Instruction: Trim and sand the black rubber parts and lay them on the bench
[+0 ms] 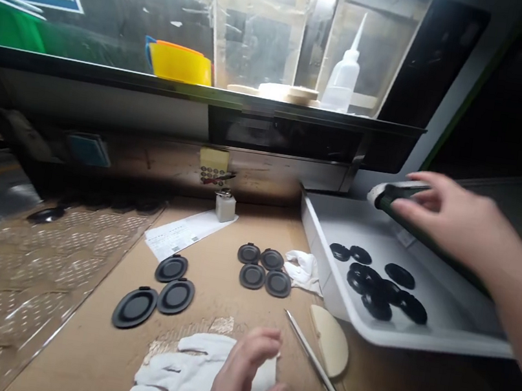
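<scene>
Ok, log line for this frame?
left hand: over white cotton glove | right hand: holding dark green cylinder above white tray of black discs

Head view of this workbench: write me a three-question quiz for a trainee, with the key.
1. How many black tabbed discs lie on the cardboard?
2. What does the right hand hold?
A) a squeeze bottle
B) a dark tube with a pale end
C) a steel rod
3. True or false: the white plastic tray holds more black discs.

Key: 1. Seven. 2. B. 3. True.
</scene>
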`<action>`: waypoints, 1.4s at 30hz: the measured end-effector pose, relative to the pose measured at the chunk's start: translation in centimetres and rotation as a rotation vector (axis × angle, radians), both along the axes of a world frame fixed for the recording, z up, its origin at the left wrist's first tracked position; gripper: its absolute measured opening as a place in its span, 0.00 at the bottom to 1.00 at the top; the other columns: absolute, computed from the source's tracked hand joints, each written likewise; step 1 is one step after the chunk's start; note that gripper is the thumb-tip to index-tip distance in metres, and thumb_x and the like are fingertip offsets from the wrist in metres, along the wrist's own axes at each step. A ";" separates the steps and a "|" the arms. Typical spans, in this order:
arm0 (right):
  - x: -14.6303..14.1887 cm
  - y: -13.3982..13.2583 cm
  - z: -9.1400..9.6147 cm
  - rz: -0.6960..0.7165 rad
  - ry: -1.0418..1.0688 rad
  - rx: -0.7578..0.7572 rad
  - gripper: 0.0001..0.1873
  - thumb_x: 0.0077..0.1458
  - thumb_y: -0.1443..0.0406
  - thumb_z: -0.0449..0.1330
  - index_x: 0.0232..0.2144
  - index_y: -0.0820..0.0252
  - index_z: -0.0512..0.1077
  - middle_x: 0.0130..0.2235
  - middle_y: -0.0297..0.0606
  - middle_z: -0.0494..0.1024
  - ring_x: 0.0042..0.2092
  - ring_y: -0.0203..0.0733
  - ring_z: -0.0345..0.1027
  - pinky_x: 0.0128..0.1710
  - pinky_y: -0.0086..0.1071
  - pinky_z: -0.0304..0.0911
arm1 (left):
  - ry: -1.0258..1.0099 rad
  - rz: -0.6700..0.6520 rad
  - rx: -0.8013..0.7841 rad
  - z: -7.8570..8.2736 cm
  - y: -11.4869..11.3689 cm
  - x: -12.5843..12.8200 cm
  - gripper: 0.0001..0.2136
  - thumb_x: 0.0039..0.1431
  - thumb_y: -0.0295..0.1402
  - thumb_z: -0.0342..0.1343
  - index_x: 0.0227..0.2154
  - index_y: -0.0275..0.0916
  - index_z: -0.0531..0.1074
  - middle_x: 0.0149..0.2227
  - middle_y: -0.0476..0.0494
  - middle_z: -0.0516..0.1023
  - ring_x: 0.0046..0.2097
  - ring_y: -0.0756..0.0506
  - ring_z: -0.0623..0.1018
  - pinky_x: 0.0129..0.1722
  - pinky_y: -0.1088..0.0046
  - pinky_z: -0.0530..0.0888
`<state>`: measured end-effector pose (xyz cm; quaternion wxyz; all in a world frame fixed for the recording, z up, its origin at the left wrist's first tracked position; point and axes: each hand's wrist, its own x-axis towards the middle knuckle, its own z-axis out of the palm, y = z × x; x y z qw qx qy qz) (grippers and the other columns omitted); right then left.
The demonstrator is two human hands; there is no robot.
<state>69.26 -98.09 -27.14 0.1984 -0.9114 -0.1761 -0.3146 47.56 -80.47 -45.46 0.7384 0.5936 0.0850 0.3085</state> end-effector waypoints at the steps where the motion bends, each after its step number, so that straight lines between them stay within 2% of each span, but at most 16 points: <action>1: -3.1 1.7 -2.0 0.140 0.047 -0.022 0.28 0.47 0.47 0.52 0.44 0.57 0.70 0.40 0.39 0.75 0.38 0.40 0.69 0.34 0.32 0.61 | -0.058 0.093 -0.031 -0.1 -0.3 0.0 0.16 0.38 0.26 0.64 0.35 0.42 0.75 0.47 0.39 0.70 0.51 0.41 0.66 0.52 0.69 0.61; 3: -9.1 4.4 -6.6 0.399 0.135 -0.071 0.29 0.44 0.50 0.58 0.50 0.46 0.63 0.40 0.32 0.75 0.36 0.35 0.70 0.33 0.25 0.65 | -0.174 0.235 0.006 -0.6 -0.8 -0.1 0.24 0.31 0.21 0.66 0.37 0.45 0.75 0.52 0.42 0.66 0.56 0.40 0.62 0.56 0.67 0.58; 4: -11.7 5.2 -9.0 0.617 0.217 -0.049 0.29 0.47 0.53 0.57 0.52 0.47 0.61 0.44 0.34 0.74 0.39 0.37 0.70 0.36 0.27 0.67 | -0.212 0.272 0.060 -0.8 -0.9 -0.3 0.25 0.30 0.20 0.66 0.36 0.47 0.75 0.53 0.43 0.66 0.56 0.40 0.63 0.56 0.66 0.57; 7: -15.7 5.8 -14.8 0.944 0.543 0.106 0.28 0.55 0.54 0.49 0.57 0.48 0.53 0.45 0.35 0.73 0.38 0.35 0.71 0.35 0.24 0.68 | -0.227 0.225 0.200 -1.1 -0.7 -0.8 0.19 0.36 0.23 0.64 0.34 0.49 0.76 0.51 0.42 0.68 0.53 0.39 0.66 0.54 0.63 0.61; 8: -15.8 5.5 -16.2 0.946 0.570 0.130 0.27 0.56 0.53 0.46 0.57 0.48 0.52 0.45 0.35 0.73 0.40 0.35 0.71 0.37 0.24 0.67 | -0.210 0.179 0.197 -1.0 -0.4 -1.0 0.17 0.39 0.26 0.63 0.36 0.48 0.76 0.51 0.41 0.68 0.53 0.39 0.66 0.54 0.62 0.61; 10: -14.6 4.5 -18.1 0.729 0.450 0.058 0.24 0.56 0.52 0.45 0.54 0.46 0.59 0.46 0.35 0.73 0.43 0.39 0.70 0.38 0.28 0.68 | -0.150 0.060 0.066 -0.8 0.3 -1.1 0.20 0.42 0.32 0.62 0.42 0.46 0.73 0.54 0.40 0.65 0.54 0.37 0.64 0.54 0.60 0.60; 13: -11.7 3.3 -19.8 0.281 0.214 -0.224 0.20 0.53 0.50 0.48 0.46 0.40 0.68 0.50 0.34 0.69 0.36 0.44 0.72 0.25 0.33 0.69 | -0.016 -0.139 -0.408 -0.5 1.6 -0.7 0.23 0.51 0.39 0.54 0.51 0.46 0.64 0.57 0.39 0.59 0.54 0.38 0.65 0.52 0.58 0.62; 16: -9.8 2.8 -20.9 0.227 0.176 -0.339 0.17 0.53 0.50 0.47 0.42 0.36 0.70 0.52 0.31 0.66 0.40 0.43 0.71 0.26 0.31 0.69 | 0.059 -0.298 -0.812 -0.4 2.7 0.0 0.24 0.55 0.40 0.48 0.56 0.45 0.56 0.53 0.34 0.64 0.47 0.40 0.71 0.47 0.61 0.65; 18: -9.3 2.4 -21.3 0.253 0.163 -0.312 0.16 0.54 0.50 0.47 0.38 0.39 0.72 0.51 0.30 0.67 0.44 0.42 0.69 0.33 0.31 0.69 | 0.065 -0.339 -0.925 -0.6 3.2 0.2 0.25 0.55 0.39 0.48 0.56 0.42 0.53 0.50 0.31 0.67 0.44 0.40 0.73 0.45 0.63 0.66; 20: -9.3 2.0 -21.2 0.291 0.145 -0.286 0.16 0.54 0.50 0.47 0.37 0.43 0.72 0.49 0.30 0.69 0.41 0.38 0.71 0.32 0.28 0.69 | 0.054 -0.336 -0.978 -0.8 3.4 0.2 0.25 0.54 0.38 0.48 0.54 0.38 0.54 0.48 0.28 0.68 0.44 0.40 0.73 0.44 0.64 0.66; 23: -10.4 1.9 -20.5 0.351 0.006 -0.172 0.16 0.53 0.50 0.50 0.35 0.51 0.68 0.45 0.33 0.72 0.35 0.36 0.72 0.26 0.23 0.67 | 0.043 -0.318 -0.989 -1.2 3.3 0.0 0.21 0.55 0.40 0.48 0.49 0.34 0.59 0.46 0.26 0.70 0.45 0.39 0.72 0.44 0.64 0.66; 26: -12.7 3.4 -19.9 0.477 -0.132 -0.017 0.11 0.53 0.55 0.53 0.34 0.56 0.65 0.37 0.35 0.75 0.32 0.35 0.72 0.26 0.21 0.66 | 0.030 -0.313 -0.948 -1.5 3.1 0.0 0.20 0.56 0.42 0.47 0.45 0.31 0.62 0.44 0.26 0.71 0.44 0.39 0.73 0.46 0.63 0.65; 29: -14.7 6.2 -19.7 0.796 -0.178 -0.014 0.11 0.55 0.67 0.50 0.42 0.58 0.65 0.36 0.35 0.76 0.37 0.35 0.71 0.36 0.24 0.66 | 0.013 -0.330 -0.936 -1.6 2.9 0.1 0.19 0.56 0.42 0.46 0.44 0.32 0.63 0.42 0.29 0.72 0.44 0.39 0.73 0.48 0.59 0.63; 32: -14.5 8.6 -19.4 1.034 -0.261 -0.018 0.14 0.54 0.73 0.49 0.43 0.64 0.67 0.38 0.41 0.75 0.43 0.39 0.68 0.42 0.33 0.63 | 0.017 -0.324 -0.882 -1.5 2.9 0.1 0.17 0.57 0.42 0.45 0.41 0.32 0.66 0.41 0.32 0.72 0.44 0.40 0.72 0.48 0.60 0.64; 37: -12.3 9.6 -18.9 1.068 -0.229 0.023 0.14 0.52 0.77 0.51 0.41 0.65 0.68 0.38 0.41 0.74 0.43 0.40 0.65 0.40 0.37 0.58 | 0.032 -0.264 -0.832 -1.4 2.9 0.1 0.16 0.58 0.40 0.44 0.39 0.33 0.69 0.39 0.40 0.72 0.39 0.48 0.71 0.41 0.73 0.66; 42: -14.1 8.5 -19.9 1.076 -0.145 0.062 0.16 0.50 0.79 0.52 0.41 0.66 0.68 0.39 0.43 0.74 0.43 0.41 0.65 0.40 0.36 0.59 | 0.041 -0.266 -0.828 -1.4 2.8 0.1 0.17 0.58 0.42 0.43 0.38 0.33 0.67 0.39 0.35 0.73 0.41 0.42 0.73 0.45 0.62 0.66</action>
